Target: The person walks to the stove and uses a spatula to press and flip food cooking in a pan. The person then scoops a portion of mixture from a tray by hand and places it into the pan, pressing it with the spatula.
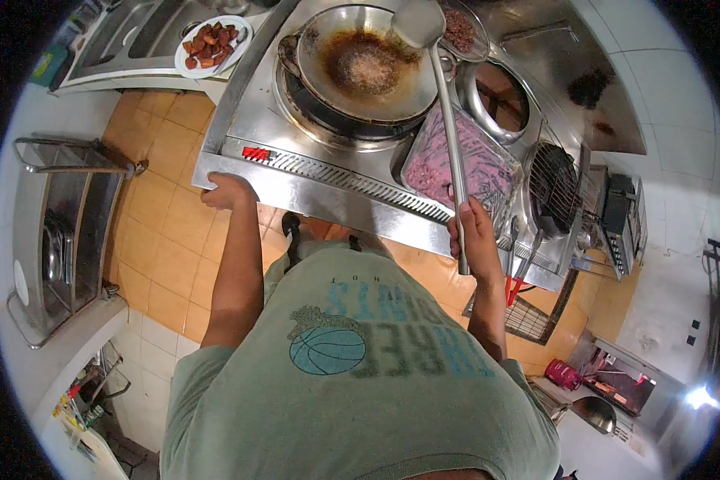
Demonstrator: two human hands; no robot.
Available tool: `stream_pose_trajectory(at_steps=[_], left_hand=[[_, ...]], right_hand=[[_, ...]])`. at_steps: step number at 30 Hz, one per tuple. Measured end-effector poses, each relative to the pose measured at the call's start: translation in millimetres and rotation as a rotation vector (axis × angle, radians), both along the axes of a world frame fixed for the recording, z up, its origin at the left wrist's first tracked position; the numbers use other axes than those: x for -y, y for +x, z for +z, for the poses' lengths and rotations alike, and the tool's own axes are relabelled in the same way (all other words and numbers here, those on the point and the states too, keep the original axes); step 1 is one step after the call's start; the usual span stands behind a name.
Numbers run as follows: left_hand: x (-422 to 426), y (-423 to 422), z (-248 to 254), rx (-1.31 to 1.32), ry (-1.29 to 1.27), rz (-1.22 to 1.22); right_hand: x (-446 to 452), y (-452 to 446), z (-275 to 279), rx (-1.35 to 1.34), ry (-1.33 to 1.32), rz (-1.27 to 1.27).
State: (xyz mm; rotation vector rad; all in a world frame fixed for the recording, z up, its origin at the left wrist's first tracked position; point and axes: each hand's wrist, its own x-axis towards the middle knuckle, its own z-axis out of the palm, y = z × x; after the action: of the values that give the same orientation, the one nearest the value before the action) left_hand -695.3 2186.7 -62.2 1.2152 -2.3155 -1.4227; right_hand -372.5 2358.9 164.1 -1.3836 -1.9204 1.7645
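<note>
My right hand (pixel 477 234) is closed around the long metal handle of a wok spatula (pixel 445 104). Its broad head hangs over the right rim of a wok (pixel 308 68), which sits on the burner with brown oily residue and some pale foam in its bottom. At the front left corner of the steel stove (pixel 320 189), my left hand (pixel 230 192) has its fingers curled over the edge. Beside the spatula handle lies a clear tub of pinkish minced meat (pixel 432 170). A strainer with reddish-brown bits (pixel 459 32) stands behind the wok.
On the left counter, a white plate (pixel 243 46) holds browned meat chunks. Right of the tub are a metal ring (pixel 522 132), a round wire grate (pixel 554 188) and red-handled tongs (pixel 517 288). A metal cart (pixel 72 164) stands at the left on the tiled floor (pixel 156 240).
</note>
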Motion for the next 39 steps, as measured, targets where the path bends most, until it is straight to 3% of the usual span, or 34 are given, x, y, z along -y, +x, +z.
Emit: stream_pose_trajectory(at_steps=[7, 21, 30, 39], left_hand=[[0.8, -3.3, -7.8, -0.012, -0.008, 0.019], [3.6, -5.5, -13.7, -0.012, 0.044, 0.007], [6.3, -3.2, -15.4, -0.030, 0.058, 0.011], [6.8, -3.7, -18.4, -0.052, 0.064, -0.021]], right_hand=[[-34.5, 18.8, -5.1, 0.150, -0.054, 0.038], [-69.9, 28.5, 10.8, -0.074, -0.602, -0.050], [-101.5, 28.3, 42.2, -0.034, -0.651, 0.063], [-117.8, 30.3, 48.1, 0.053, -0.649, 0.021]])
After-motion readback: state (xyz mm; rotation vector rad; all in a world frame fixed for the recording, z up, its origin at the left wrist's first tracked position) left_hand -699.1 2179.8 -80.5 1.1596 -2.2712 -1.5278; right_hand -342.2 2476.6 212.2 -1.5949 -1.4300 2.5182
